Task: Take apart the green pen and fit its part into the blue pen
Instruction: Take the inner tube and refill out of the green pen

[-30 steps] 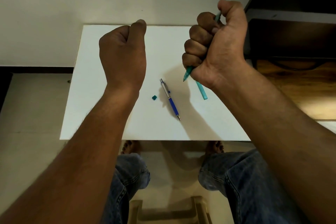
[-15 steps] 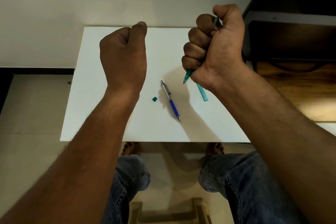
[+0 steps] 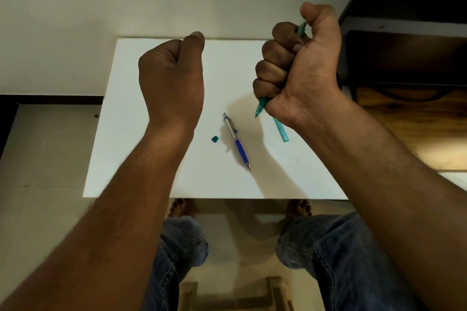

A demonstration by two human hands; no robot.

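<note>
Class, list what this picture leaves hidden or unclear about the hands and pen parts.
Head view only.
Left hand: back faces camera; whether it holds anything is hidden.
Green pen: middle hidden inside the right hand.
Green tube: far end behind the right hand.
Small green piece: too small to identify.

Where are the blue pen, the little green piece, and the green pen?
blue pen (image 3: 240, 149): head view, its blue grip.
little green piece (image 3: 214, 139): head view, its middle.
green pen (image 3: 260, 106): head view, its pointed lower end.
</note>
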